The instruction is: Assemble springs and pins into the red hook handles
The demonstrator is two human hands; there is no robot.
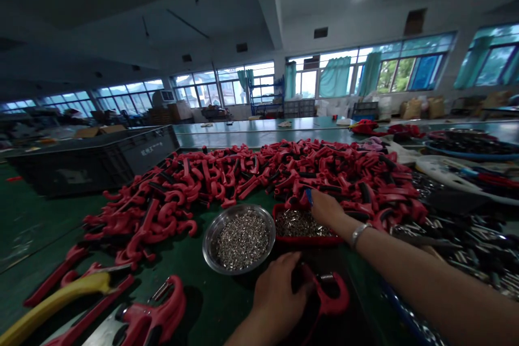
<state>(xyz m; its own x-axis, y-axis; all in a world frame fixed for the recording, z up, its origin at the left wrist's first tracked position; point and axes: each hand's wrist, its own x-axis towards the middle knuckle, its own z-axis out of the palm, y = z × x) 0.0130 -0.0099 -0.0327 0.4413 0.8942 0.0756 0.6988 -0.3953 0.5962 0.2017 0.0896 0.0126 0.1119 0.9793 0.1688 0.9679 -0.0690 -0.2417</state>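
Observation:
My left hand [279, 291] is closed round a red curved handle part [329, 293] with a small spring on it, low at the table's near edge. My right hand [324, 208], with a silver bracelet at the wrist, reaches forward to the far rim of a red tray [284, 208] of small metal pieces; its fingers are closed against the red pile and what they hold is hidden. A round steel bowl [242, 238] full of small metal pieces stands just left of the tray. Behind both lies a large heap of red and black handle parts [284, 173].
A dark plastic crate [97, 165] stands at the back left. A yellow and red tool [60, 294] and another red handle [156, 316] lie at the near left. Trays of dark metal parts [466, 143] and loose metal pieces [466, 238] fill the right side.

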